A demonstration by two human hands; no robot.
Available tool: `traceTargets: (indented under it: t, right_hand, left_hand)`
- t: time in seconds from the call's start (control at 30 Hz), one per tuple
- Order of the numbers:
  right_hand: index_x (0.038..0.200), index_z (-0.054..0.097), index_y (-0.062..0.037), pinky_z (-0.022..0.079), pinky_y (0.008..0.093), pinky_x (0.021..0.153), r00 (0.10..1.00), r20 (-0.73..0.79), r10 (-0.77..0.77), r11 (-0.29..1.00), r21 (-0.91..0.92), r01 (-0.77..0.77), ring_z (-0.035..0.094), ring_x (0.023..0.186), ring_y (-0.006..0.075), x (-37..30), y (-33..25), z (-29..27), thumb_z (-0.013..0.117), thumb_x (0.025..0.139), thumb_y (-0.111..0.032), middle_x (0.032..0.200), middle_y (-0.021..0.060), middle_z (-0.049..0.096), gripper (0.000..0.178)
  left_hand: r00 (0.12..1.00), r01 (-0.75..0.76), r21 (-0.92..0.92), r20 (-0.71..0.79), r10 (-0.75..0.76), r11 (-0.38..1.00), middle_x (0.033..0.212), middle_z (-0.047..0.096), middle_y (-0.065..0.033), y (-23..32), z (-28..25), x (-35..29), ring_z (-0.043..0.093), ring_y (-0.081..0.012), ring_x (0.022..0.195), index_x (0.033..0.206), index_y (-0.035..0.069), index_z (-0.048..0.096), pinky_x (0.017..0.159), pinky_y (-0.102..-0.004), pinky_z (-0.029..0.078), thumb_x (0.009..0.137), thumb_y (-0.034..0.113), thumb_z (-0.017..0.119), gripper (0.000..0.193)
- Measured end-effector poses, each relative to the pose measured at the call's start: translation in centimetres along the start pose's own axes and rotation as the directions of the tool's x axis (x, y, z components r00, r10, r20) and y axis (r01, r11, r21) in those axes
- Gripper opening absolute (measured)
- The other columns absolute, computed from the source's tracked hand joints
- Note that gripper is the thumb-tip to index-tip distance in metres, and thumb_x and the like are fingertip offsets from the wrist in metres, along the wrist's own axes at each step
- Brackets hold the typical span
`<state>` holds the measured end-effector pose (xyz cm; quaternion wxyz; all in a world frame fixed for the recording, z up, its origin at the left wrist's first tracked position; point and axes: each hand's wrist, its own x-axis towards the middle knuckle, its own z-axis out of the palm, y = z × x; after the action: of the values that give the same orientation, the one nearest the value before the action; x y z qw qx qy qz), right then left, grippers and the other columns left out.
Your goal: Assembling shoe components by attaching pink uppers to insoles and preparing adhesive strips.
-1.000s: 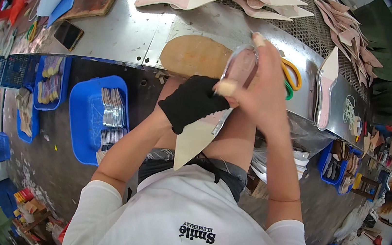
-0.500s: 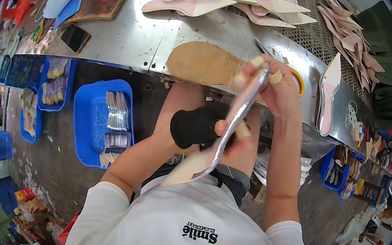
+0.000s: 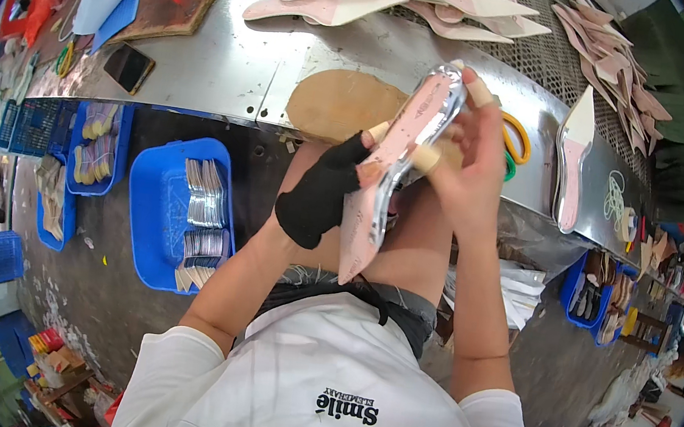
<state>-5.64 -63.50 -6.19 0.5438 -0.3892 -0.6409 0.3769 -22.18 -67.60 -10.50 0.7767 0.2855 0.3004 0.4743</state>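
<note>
Fingers (image 3: pixel 479 92) of both hands, several wrapped in pale tape, closed on one item: left hand (image 3: pixel 319 189), black-gloved, at its left edge; right hand (image 3: pixel 482 167), bare, at its right edge. Item held: long pink shoe-shaped piece (image 3: pixel 410 128), silver-edged, slanted above the lap, at the near side of the bench (image 3: pixel 216 53). Bench: metal-topped, bearing a tan sole-shaped board (image 3: pixel 334 102) partly behind the hands. Containers by apparent size, on or near the floor: large blue tub (image 3: pixel 148 273), left of the left forearm, silver-edged pieces (image 3: pixel 203 196) set close in rows along its right side; blue crate (image 3: pixel 89 188), farther left, bundled pale and greyish pieces (image 3: pixel 94 157); blue bin (image 3: pixel 564 302), far right, dark pieces (image 3: pixel 584 296); small blue basin (image 3: pixel 51 243), far left, tan pieces (image 3: pixel 50 195), details indistinct.
</note>
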Motion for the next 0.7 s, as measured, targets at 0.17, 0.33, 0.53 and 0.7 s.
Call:
traceTargets:
  t: [0.17,0.33,0.53,0.7]
  right_hand:
    - [0.115,0.055,-0.0003,0.049,0.0234,0.070,0.972,-0.042,0.231,0.966,0.126,-0.224,0.060,0.078,0.0106,2.6,0.5,-2.0,0.065,0.082,-0.008,0.094,0.0070,0.064,0.036]
    - [0.116,0.057,0.0002,0.048,0.0195,0.067,0.971,-0.099,0.217,0.956,0.221,-0.191,0.060,0.079,0.0077,2.5,2.0,-3.4,0.060,0.086,-0.005,0.094,0.0078,0.066,0.030]
    - [0.129,0.044,0.0008,0.049,0.0255,0.073,0.977,-0.168,0.131,0.972,-0.173,-0.160,0.058,0.091,0.0136,1.5,1.6,-1.3,0.072,0.076,-0.019,0.121,0.0170,0.054,0.064]
    - [0.128,0.046,-0.0003,0.049,0.0297,0.074,0.987,-0.102,0.128,0.930,-0.334,-0.155,0.055,0.102,0.0190,2.7,1.4,-1.5,0.077,0.070,-0.030,0.126,0.0192,0.049,0.071]
  left_hand:
    - [0.999,0.017,0.075,-0.046,-0.013,0.997,0.120,0.052,-0.0011,0.1,-0.5,-0.2,0.050,-0.0097,0.103,0.136,0.005,0.039,0.087,-0.0237,0.040,0.082,0.020,0.066,0.062]
    - [0.987,-0.133,0.292,-0.044,0.152,0.947,0.106,0.060,-0.0029,0.5,-0.2,-0.4,0.054,-0.0087,0.093,0.124,0.002,0.053,0.082,-0.0235,0.043,0.079,0.013,0.068,0.049]
    - [0.982,-0.058,0.781,-0.069,0.178,0.622,0.077,0.065,-0.0059,0.6,2.0,-0.3,0.059,-0.0111,0.068,0.097,0.001,0.065,0.063,-0.0281,0.046,0.079,0.013,0.065,0.022]
    - [0.846,-0.346,0.937,0.290,0.447,0.049,0.068,0.061,-0.0094,1.1,2.2,-0.2,0.060,-0.0189,0.061,0.092,0.000,0.063,0.057,-0.0300,0.045,0.079,0.013,0.065,0.019]
